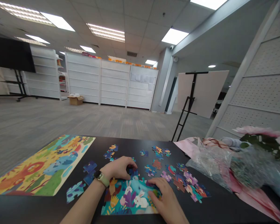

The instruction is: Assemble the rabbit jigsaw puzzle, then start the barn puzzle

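A partly joined jigsaw puzzle [130, 199] with white rabbits, purple leaves and a teal background lies on the black table in front of me. My left hand [118, 168], with a watch on its wrist, is at the top edge, fingers and thumb curled round a dark blue puzzle piece [133, 172]. Part of that piece is hidden under the fingers. Over the puzzle's right side rests my right hand [165, 197], thumb and index finger apart and touching the surface. Loose teal pieces [75, 191] and dark blue pieces [90, 167] lie to the left of my left forearm.
More loose pieces [191, 180] spread to the right and along the far side. A colourful animal picture sheet [44, 168] covers the table's left. Clear plastic wrapping [212, 160], pink fabric [254, 199] and flowers [263, 140] crowd the right. Beyond the table stands an easel [189, 102].
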Tool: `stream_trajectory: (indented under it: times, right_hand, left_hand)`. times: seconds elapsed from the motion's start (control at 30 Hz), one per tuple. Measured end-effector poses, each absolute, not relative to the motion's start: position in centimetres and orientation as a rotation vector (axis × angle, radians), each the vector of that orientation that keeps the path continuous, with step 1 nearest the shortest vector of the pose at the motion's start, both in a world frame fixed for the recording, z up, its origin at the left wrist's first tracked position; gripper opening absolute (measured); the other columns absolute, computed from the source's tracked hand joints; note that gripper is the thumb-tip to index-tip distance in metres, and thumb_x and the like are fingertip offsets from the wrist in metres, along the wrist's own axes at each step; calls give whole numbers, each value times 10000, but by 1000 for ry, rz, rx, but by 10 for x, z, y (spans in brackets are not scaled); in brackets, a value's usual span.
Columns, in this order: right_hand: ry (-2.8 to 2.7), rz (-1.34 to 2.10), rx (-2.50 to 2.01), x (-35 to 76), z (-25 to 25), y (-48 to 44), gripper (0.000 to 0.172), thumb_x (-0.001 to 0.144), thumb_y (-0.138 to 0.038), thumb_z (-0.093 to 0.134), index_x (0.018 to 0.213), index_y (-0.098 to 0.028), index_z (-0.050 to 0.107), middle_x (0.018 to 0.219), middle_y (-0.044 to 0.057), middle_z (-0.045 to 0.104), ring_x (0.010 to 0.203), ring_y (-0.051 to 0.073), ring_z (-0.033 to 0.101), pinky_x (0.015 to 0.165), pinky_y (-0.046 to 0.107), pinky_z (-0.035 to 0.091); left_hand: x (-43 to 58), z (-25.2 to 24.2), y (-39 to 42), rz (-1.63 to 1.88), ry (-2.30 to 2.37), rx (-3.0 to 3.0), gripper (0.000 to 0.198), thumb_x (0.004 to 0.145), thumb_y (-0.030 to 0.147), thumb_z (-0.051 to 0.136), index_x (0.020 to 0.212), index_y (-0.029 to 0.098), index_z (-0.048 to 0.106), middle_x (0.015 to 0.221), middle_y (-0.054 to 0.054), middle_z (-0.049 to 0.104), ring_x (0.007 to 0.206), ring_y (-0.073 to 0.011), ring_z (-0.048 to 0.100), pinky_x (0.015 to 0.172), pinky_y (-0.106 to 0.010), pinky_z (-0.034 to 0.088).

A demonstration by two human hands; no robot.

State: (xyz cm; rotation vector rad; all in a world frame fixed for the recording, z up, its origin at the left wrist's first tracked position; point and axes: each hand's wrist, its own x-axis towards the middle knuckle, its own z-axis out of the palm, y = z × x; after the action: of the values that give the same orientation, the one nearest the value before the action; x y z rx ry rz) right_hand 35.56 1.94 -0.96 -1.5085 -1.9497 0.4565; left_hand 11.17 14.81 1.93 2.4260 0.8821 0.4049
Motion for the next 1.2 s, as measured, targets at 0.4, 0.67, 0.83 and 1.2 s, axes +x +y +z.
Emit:
stream_trajectory:
  times: [0.4, 0.67, 0.83, 1.2]
  right_hand:
    - [-1936, 466, -1528, 354, -5, 19, 234, 843, -210, 589, 1050, -205, 699, 1115, 85, 709, 1103, 259, 622, 998, 383, 474]
    - [-1959, 447, -1544, 354, -1, 18, 234, 849, -209, 589, 1050, -209, 709, 1125, 84, 715, 1108, 256, 631, 996, 376, 487]
    - [-2047, 197, -1481, 351, -9, 17, 225, 912, -261, 570, 1084, -240, 713, 1206, 92, 706, 1155, 265, 631, 1012, 408, 492]
    - [-2495, -174, -1134, 323, -41, 25, 627, 811, -648, 690, 1333, -308, 616, 1325, 21, 696, 1171, 277, 641, 912, 327, 493]
  left_hand:
    - [117, 29, 141, 544, 786, 2274, 483, 655, 156, 769, 1124, 248, 693, 1010, 14, 637, 816, -145, 589, 694, -212, 488]
    - [116, 19, 148, 526, 857, 2275, 451, 649, 151, 718, 1092, 232, 727, 990, -4, 690, 784, -154, 600, 683, -223, 486]
    - [114, 10, 154, 483, 929, 2291, 412, 661, 199, 708, 1070, 232, 752, 954, -15, 712, 751, -166, 625, 645, -229, 478]
    - [117, 10, 156, 630, 853, 2208, 261, 713, 178, 671, 953, 191, 772, 853, -12, 739, 719, -155, 636, 646, -219, 486]
